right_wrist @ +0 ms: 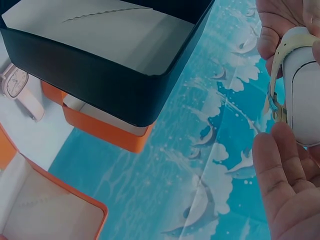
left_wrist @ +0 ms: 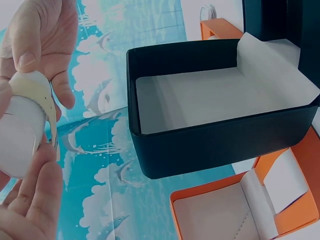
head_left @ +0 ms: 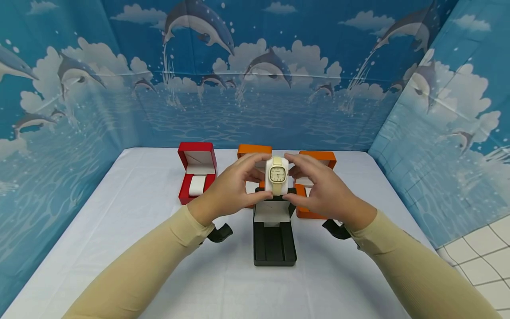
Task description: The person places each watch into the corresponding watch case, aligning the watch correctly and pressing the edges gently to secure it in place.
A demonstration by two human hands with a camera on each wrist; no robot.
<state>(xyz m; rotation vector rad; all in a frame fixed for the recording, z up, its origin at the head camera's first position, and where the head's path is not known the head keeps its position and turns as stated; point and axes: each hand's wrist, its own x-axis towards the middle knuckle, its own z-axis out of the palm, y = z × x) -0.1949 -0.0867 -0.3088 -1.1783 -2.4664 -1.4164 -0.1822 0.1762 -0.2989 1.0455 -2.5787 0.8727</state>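
Fingertips of the left hand (head_left: pixel 231 186) and right hand (head_left: pixel 318 188) pinch a white cushion (head_left: pixel 276 179) from either side, a cream-strapped watch (head_left: pixel 277 174) wrapped round it, held just above the open black box (head_left: pixel 274 237); red box (head_left: pixel 197 170) and orange boxes (head_left: pixel 318 157) stand behind.

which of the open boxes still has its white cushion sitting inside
The red box at far left: a white cushion sits in its base. The black box in front shows a bare slot.
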